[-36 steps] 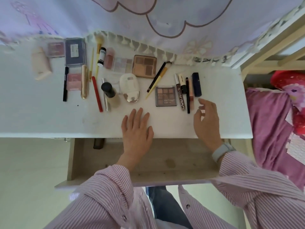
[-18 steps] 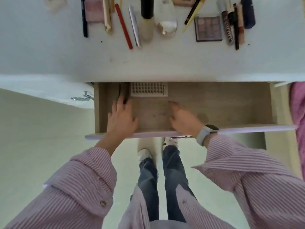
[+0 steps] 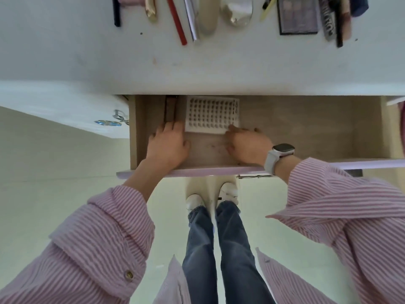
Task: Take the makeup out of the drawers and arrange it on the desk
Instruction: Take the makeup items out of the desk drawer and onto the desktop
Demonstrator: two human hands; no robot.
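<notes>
Grip left: your left hand [image 3: 167,145] lies palm down in the drawer [image 3: 306,128], fingers fairly straight, tips touching the near end of the dark brown stick [image 3: 170,109]. Released, nothing clasped.
Grip right: your right hand [image 3: 246,144] has fingers curled down onto the near right corner of the white tray [image 3: 212,115]. Fingertips are hidden, so you cannot tell if it pinches the edge or only presses on it.
Tray: flat white rectangle, rows of small dark dots in a grid, lying flat at the drawer's back, partly under the worktop [image 3: 197,69] edge.
Stick: slim, dark brown, boxy, just left of the tray, apart from it, pointing front to back.
Drawer: pale wood-grain floor and walls, lilac front edge, pulled open.
Worktop: matte white, a few small specks. Far edge carries the arranged makeup: red pencil [image 3: 176,21], silver tube [image 3: 190,17], glossy oval compact [image 3: 236,13], square eyeshadow palette [image 3: 298,15], black liner [image 3: 116,10], gold-tipped piece [image 3: 150,8]; a cluster of tubes right of the palette, too cropped to name.
Wrist: white-strapped watch [image 3: 278,153] on your right arm; pink striped sleeves.
Change vs half a second ago: left hand has moved right, off the drawer's left wall, toward the stick. Right hand has slid back to reach the tray corner. More of the tray shows.
</notes>
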